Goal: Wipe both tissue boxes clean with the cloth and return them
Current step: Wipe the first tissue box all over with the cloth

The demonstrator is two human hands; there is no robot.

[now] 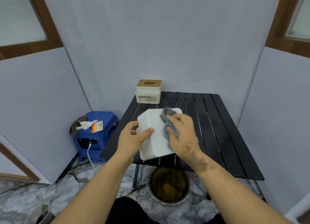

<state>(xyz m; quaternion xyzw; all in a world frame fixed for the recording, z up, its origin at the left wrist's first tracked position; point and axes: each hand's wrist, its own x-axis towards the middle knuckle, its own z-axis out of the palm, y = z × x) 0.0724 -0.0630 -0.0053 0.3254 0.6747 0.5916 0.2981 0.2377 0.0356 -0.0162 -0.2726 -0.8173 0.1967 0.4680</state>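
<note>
- Head view: white box (155, 134) held tilted above the near edge of the black table (218, 123), left hand (134, 136) gripping its left side, thumb on the upturned face.
- Right hand (182, 133) pressing the grey cloth (167, 121) flat on that face; best to keep the left grip firm, sweep toward the corners.
- Second box (148, 92) (wooden lid, stained front) upright at the table's far left corner, seemingly awaiting its turn.

White box (155, 136) tilted under grey cloth (168, 121).
</note>
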